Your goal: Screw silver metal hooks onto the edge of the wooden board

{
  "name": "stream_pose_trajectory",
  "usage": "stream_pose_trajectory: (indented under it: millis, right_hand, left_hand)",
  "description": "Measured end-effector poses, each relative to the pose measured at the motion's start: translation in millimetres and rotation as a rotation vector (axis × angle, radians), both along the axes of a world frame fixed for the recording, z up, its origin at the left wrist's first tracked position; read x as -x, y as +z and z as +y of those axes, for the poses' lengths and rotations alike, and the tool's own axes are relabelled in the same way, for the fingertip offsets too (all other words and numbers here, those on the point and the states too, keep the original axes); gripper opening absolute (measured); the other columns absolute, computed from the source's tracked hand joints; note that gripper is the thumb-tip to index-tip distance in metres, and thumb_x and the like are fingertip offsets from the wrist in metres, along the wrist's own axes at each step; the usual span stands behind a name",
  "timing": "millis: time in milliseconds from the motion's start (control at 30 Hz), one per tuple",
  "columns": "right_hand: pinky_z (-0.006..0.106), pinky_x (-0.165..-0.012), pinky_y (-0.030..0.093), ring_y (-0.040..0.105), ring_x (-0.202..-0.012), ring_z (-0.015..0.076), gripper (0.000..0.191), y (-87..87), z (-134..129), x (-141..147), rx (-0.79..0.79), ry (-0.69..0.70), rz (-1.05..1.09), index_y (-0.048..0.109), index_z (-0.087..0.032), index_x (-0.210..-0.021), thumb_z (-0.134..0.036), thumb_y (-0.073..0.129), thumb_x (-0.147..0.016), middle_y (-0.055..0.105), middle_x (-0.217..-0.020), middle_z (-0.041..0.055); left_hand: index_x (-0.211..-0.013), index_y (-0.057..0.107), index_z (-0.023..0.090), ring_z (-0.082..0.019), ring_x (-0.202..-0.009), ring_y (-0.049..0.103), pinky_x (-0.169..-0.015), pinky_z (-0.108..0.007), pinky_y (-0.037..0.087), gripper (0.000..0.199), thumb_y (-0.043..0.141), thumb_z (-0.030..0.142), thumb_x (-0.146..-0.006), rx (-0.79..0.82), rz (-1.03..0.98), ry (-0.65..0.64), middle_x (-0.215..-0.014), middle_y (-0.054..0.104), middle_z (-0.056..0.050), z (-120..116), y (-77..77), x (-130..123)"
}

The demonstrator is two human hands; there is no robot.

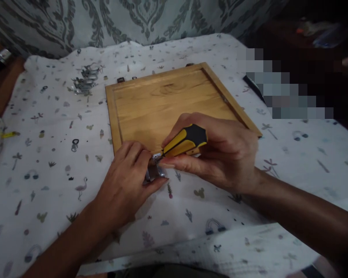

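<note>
1. The metal fitting (154,172) lies just below the middle of the frame, at or very near the lower edge of the wooden panel (174,102); the hands hide the exact contact.
2. The fingers of the left hand (129,164) are curled over the fitting from the left, with the thumb below, pinching it. The fingers of the right hand (223,150) pinch the front of the yellow-and-black screwdriver (186,139), its tip pointing down and left at the fitting.
3. Whether the tip sits in a screw head is too small to tell. The screwdriver leans well over, so good turning probably calls for lining it up squarely with the screw and pressing lightly along it.
4. The left grip looks best kept firm, with the thumb out of line with the tip, since a slip could reach it.
5. The raised frame of the panel runs to a corner at right of centre, under the right wrist; that arm is better lifted a little than dragged across it.
6. Open room shows on the patterned cloth (197,210) over the surface, below the fitting and between the forearms. At upper left, the pile of metal pieces (86,80) lies well apart from both hands.
</note>
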State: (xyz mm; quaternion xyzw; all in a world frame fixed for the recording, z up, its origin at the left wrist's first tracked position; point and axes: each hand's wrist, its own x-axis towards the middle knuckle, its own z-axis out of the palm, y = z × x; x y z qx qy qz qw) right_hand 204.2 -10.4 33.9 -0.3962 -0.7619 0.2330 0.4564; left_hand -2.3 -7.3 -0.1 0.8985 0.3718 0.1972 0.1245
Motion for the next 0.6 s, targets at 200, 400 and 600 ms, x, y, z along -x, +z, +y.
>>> stream_pose_trajectory:
  millis: [200,400,600]
  right_hand:
    - [0.024,-0.049,0.043,0.056,-0.054,0.0090,0.033,-0.2,-2.5,4.8,-0.090,-0.038,-0.048,0.057,-0.023,-0.074,-0.043,0.078,-0.089,0.061,-0.067,-0.0040]
    - [0.023,-0.048,0.043,0.057,-0.055,0.0085,0.030,-3.4,-2.8,6.2,-0.180,-0.062,-0.042,0.057,-0.022,-0.076,-0.033,0.083,-0.086,0.061,-0.069,-0.0052]
    - [0.026,-0.046,0.044,0.058,-0.054,0.0111,0.031,-6.4,-3.9,7.1,-0.150,-0.087,-0.012,0.058,-0.024,-0.075,-0.040,0.084,-0.084,0.063,-0.067,-0.0040]
  left_hand:
    - [-0.100,0.065,0.019,-0.030,-0.098,0.058,-0.085,-0.048,0.055,0.022,0.078,0.033,-0.087,0.018,-0.027,0.000,-0.098,0.064,-0.007,-0.9,-1.6,0.8]
    - [-0.100,0.065,0.018,-0.030,-0.098,0.059,-0.083,-0.047,0.055,0.024,0.077,0.035,-0.088,-0.006,-0.002,0.010,-0.098,0.064,-0.007,-1.3,-2.0,1.0]
    - [-0.094,0.063,0.016,-0.030,-0.098,0.059,-0.084,-0.048,0.055,0.027,0.082,0.032,-0.084,-0.014,0.034,0.003,-0.098,0.063,-0.009,-1.6,-0.1,-0.2]
